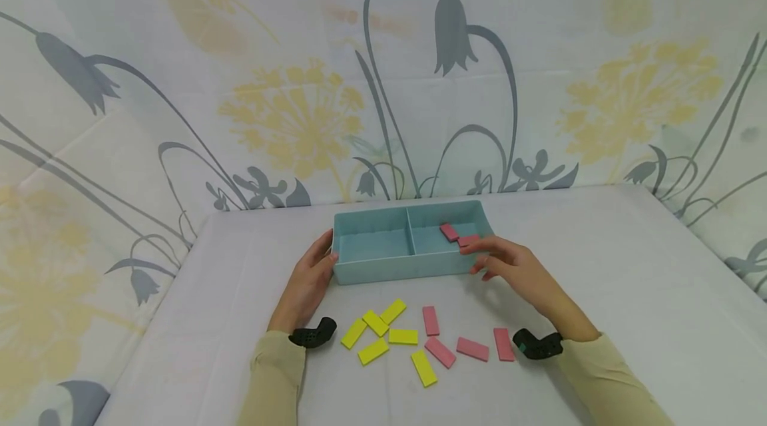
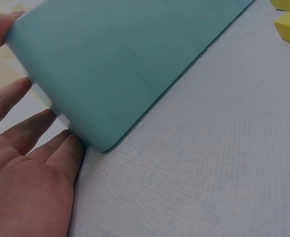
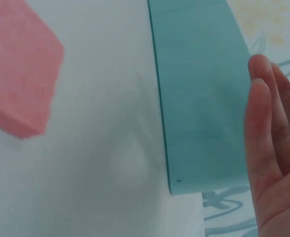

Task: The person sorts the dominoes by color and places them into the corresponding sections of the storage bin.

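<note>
A light blue two-compartment box stands on the table. My left hand is at its left end; in the left wrist view the fairly straight fingers touch the end wall, with the thumb near the upper corner. Two pink blocks lie in the right compartment. My right hand is over the box's front right rim, fingers extended and slightly bent, with one fingertip close to the second pink block. In the right wrist view, nothing shows between the visible fingers.
Several yellow blocks lie scattered on the white-covered table in front of the box. Several pink blocks lie to their right. A flower-patterned cloth hangs behind the table. Each wrist carries a black device.
</note>
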`<state>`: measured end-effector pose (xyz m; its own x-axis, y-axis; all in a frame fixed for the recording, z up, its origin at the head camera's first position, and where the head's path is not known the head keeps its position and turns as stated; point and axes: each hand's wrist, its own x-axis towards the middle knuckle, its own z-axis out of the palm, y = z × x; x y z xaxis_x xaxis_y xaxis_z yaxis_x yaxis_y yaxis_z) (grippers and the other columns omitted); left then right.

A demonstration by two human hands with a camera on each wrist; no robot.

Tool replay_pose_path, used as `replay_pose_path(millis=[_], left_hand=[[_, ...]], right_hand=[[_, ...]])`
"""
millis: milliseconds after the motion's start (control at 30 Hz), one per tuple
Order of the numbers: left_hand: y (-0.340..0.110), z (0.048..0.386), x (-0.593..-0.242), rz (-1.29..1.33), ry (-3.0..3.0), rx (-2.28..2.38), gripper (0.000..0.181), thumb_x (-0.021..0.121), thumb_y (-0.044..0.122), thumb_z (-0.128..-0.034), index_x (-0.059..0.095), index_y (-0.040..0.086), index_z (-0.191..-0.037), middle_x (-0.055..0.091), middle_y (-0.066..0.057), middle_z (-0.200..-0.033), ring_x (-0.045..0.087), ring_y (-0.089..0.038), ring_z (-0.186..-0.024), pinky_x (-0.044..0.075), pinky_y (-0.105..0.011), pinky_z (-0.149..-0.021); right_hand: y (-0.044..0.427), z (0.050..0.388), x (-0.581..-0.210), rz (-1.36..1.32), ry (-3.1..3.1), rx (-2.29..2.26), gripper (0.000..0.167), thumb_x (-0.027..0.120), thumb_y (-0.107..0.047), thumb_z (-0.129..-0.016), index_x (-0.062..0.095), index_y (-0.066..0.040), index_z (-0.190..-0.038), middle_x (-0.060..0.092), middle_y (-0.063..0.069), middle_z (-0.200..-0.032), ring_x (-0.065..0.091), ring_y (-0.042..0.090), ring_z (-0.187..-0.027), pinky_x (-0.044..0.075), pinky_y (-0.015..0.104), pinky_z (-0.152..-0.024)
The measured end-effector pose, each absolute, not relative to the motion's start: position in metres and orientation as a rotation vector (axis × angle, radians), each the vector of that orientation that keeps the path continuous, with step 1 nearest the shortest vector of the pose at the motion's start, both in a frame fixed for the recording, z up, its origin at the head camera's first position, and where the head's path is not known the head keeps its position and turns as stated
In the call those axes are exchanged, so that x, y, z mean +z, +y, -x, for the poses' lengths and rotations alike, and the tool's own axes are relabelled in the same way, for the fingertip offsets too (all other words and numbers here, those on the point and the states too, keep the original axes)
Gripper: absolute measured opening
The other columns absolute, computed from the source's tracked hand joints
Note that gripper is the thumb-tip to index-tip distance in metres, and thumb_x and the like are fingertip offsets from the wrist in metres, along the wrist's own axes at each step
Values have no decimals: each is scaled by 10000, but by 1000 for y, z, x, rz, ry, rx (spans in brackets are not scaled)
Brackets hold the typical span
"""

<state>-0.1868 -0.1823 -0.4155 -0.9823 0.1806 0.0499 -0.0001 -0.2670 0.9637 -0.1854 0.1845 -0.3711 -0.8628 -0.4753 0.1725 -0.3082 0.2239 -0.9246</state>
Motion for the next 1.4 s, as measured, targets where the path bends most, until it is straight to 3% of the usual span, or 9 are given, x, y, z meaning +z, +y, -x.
replay_pose_path(millis=[133,267,400,767,1400], left_hand=[[-183,188,-419,-218,1831,2411,563,481,109,-924,214,135,-1420,129,-16,-1476,139,-157,-1333,160,-320,-1065],[-183,189,-421,-241,1830,2419,571,483,107,-923,206,122,-1421,125,-22,-1477,133,-167,-1336,151,-329,-1067],[-183,189,-421,-250,1814,2429,572,480,95,-922,201,115,-1422,125,-24,-1477,133,-169,-1336,148,-328,-1068],[-182,189,-420,-220,1816,2428,573,495,112,-917,218,130,-1418,142,-7,-1473,145,-154,-1332,158,-312,-1065],[-183,187,-419,-210,1853,2396,555,465,98,-928,213,136,-1421,129,-11,-1477,142,-163,-1333,151,-340,-1068]], right_hand=[[191,189,-374,745,2280,-1629,253,477,-159,-931,536,-70,-1160,569,147,-1090,586,234,-901,494,401,-741],[196,191,-376,743,2211,-1489,319,488,-213,-926,504,-42,-1195,571,169,-1071,573,287,-913,482,437,-754],[198,192,-379,745,2174,-1343,340,480,-220,-926,491,-27,-1205,580,152,-1051,574,299,-890,489,391,-745],[199,188,-384,723,2172,-1094,223,524,-247,-899,579,-64,-1014,599,80,-791,566,230,-737,491,331,-653],[197,179,-374,668,2306,-838,177,609,-279,-833,569,-116,-778,543,15,-600,520,143,-556,442,283,-535]])
